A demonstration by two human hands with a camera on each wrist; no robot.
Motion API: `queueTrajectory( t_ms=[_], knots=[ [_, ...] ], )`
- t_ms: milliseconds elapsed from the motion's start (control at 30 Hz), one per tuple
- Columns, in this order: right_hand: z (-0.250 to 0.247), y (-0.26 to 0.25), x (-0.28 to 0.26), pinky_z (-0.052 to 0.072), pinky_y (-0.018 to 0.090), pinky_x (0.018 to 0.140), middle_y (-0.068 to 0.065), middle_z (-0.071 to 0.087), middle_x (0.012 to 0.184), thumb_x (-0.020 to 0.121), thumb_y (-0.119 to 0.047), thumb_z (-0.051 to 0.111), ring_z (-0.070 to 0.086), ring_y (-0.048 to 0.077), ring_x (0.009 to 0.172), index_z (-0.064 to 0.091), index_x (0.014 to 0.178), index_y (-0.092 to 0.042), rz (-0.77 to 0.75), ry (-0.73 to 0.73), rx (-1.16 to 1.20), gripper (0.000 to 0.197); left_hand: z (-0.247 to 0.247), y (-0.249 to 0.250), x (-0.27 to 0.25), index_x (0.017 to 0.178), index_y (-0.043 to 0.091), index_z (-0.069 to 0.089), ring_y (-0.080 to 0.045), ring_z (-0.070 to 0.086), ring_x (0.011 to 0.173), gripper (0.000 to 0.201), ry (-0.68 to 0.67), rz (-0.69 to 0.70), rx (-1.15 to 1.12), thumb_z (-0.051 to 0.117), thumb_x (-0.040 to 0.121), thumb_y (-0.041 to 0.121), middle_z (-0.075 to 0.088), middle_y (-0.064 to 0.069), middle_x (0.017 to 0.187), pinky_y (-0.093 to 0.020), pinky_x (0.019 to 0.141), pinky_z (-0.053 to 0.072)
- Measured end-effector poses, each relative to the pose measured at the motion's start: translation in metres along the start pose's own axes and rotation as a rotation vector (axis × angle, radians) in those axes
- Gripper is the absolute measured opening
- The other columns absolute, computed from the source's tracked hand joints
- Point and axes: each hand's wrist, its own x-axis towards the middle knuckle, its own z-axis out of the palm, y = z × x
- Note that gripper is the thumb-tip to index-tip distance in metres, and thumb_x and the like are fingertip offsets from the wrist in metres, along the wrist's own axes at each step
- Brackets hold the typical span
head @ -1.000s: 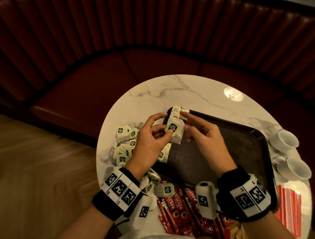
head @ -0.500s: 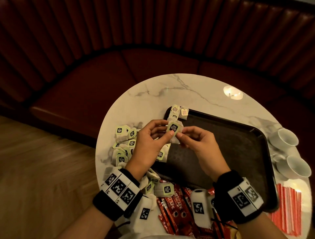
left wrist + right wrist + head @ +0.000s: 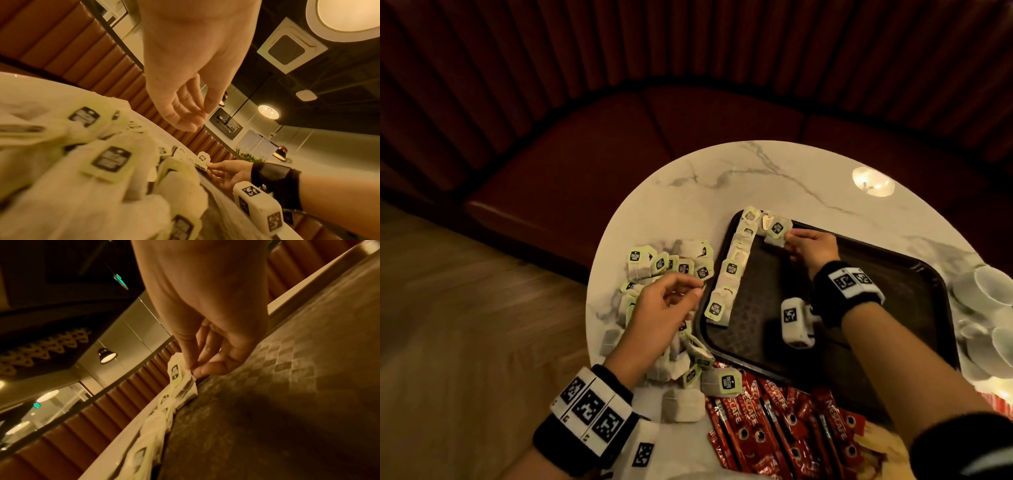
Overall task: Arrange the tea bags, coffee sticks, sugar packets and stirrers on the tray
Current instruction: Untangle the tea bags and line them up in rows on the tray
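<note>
A dark tray (image 3: 859,308) lies on the round marble table (image 3: 722,178). A row of tea bags (image 3: 729,270) runs along the tray's left edge. At the tray's far left corner my right hand (image 3: 789,240) pinches one tea bag (image 3: 777,229) by its side; the right wrist view shows thumb and fingers of that hand (image 3: 193,369) on the tea bag (image 3: 175,372), low over the tray floor. My left hand (image 3: 697,289) hovers over the loose pile of tea bags (image 3: 664,263) left of the tray, fingers relaxed (image 3: 197,116) and holding nothing.
Red coffee sticks (image 3: 767,421) lie in a heap at the table's near edge. White cups (image 3: 993,284) stand right of the tray, with red-striped packets (image 3: 996,401) near them. A red upholstered bench (image 3: 619,137) curves behind the table.
Both hands held one tea bag over the tray's left edge. Now the right hand alone has carried it to the far left corner, and the left hand has dropped back over the pile, empty.
</note>
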Motion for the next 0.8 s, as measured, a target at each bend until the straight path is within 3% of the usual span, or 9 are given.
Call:
queueTrajectory(
  t_ms=[133, 233, 367, 433, 533, 600, 633, 700, 800],
  knots=[
    [0.015, 0.007, 0.021, 0.053, 0.024, 0.062, 0.006, 0.067, 0.077, 0.088, -0.004, 0.070, 0.063, 0.014, 0.065, 0.069, 0.108, 0.003, 0.033, -0.038, -0.088, 0.021, -0.018, -0.011, -0.008, 0.095, 0.014, 0.069, -0.010, 0.061, 0.068, 0.013, 0.044, -0.024, 0.025, 0.063, 0.091, 0.003, 0.070, -0.001, 0.083, -0.022, 0.062, 0.054],
    [0.018, 0.008, 0.023, 0.058, 0.029, 0.073, 0.011, 0.069, 0.084, 0.086, -0.008, 0.074, 0.066, 0.018, 0.070, 0.068, 0.110, 0.003, 0.031, -0.013, -0.135, 0.027, -0.033, -0.020, -0.013, 0.094, 0.019, 0.070, -0.009, 0.059, 0.069, 0.014, 0.073, 0.002, 0.127, 0.064, 0.092, 0.006, 0.070, -0.001, 0.084, -0.022, 0.063, 0.051],
    [0.006, -0.005, -0.009, 0.056, 0.028, 0.071, 0.007, 0.070, 0.095, 0.089, -0.017, 0.071, 0.065, 0.014, 0.076, 0.067, 0.113, -0.007, -0.152, 0.025, -0.285, 0.027, -0.050, -0.031, -0.030, 0.094, 0.026, 0.069, -0.003, 0.054, 0.070, 0.015, 0.011, 0.039, 0.360, 0.067, 0.090, 0.011, 0.065, 0.002, 0.082, -0.020, 0.065, 0.048],
    [0.003, -0.014, -0.051, 0.053, 0.026, 0.072, 0.002, 0.070, 0.100, 0.092, -0.021, 0.066, 0.065, 0.011, 0.083, 0.067, 0.114, -0.014, -0.276, -0.108, -0.366, 0.022, -0.057, -0.040, -0.040, 0.099, 0.029, 0.066, -0.003, 0.054, 0.075, 0.020, -0.035, 0.060, 0.470, 0.068, 0.090, 0.012, 0.060, 0.006, 0.086, -0.016, 0.067, 0.046],
    [0.004, -0.017, -0.126, 0.050, 0.022, 0.082, -0.009, 0.066, 0.105, 0.094, -0.027, 0.063, 0.063, 0.004, 0.095, 0.065, 0.115, -0.022, -0.336, -0.478, -0.478, 0.021, -0.061, -0.052, -0.051, 0.111, 0.036, 0.054, 0.004, 0.050, 0.093, 0.034, -0.077, 0.101, 0.600, 0.068, 0.089, 0.015, 0.048, 0.017, 0.105, -0.010, 0.081, 0.041],
    [0.008, -0.009, -0.166, 0.052, 0.019, 0.083, -0.013, 0.065, 0.108, 0.092, -0.034, 0.064, 0.062, 0.001, 0.098, 0.064, 0.118, -0.025, -0.319, -0.684, -0.584, 0.028, -0.061, -0.057, -0.056, 0.120, 0.038, 0.048, 0.006, 0.043, 0.107, 0.042, -0.078, 0.075, 0.631, 0.068, 0.089, 0.019, 0.041, 0.016, 0.119, -0.015, 0.095, 0.036],
    [0.010, -0.003, -0.179, 0.052, 0.016, 0.080, -0.014, 0.064, 0.109, 0.089, -0.040, 0.067, 0.062, 0.000, 0.097, 0.063, 0.119, -0.026, -0.344, -0.747, -0.663, 0.033, -0.061, -0.059, -0.057, 0.124, 0.037, 0.046, 0.000, 0.039, 0.114, 0.046, -0.058, 0.056, 0.646, 0.069, 0.088, 0.020, 0.037, 0.015, 0.123, -0.021, 0.101, 0.034],
    [0.018, 0.012, -0.195, 0.048, 0.009, 0.075, -0.014, 0.062, 0.109, 0.082, -0.051, 0.071, 0.060, -0.001, 0.095, 0.061, 0.122, -0.025, -0.442, -0.796, -0.786, 0.049, -0.061, -0.061, -0.055, 0.131, 0.030, 0.046, -0.009, 0.032, 0.122, 0.055, 0.013, 0.032, 0.679, 0.073, 0.085, 0.019, 0.032, 0.012, 0.124, -0.030, 0.106, 0.032],
    [0.034, 0.034, -0.204, 0.043, 0.012, 0.083, -0.006, 0.057, 0.117, 0.077, -0.052, 0.077, 0.054, 0.007, 0.102, 0.054, 0.127, -0.020, -0.554, -0.763, -0.878, 0.064, -0.063, -0.064, -0.048, 0.139, 0.025, 0.039, -0.019, 0.035, 0.126, 0.069, 0.091, -0.052, 0.675, 0.076, 0.082, 0.020, 0.030, 0.006, 0.126, -0.040, 0.111, 0.034]
  ],
)
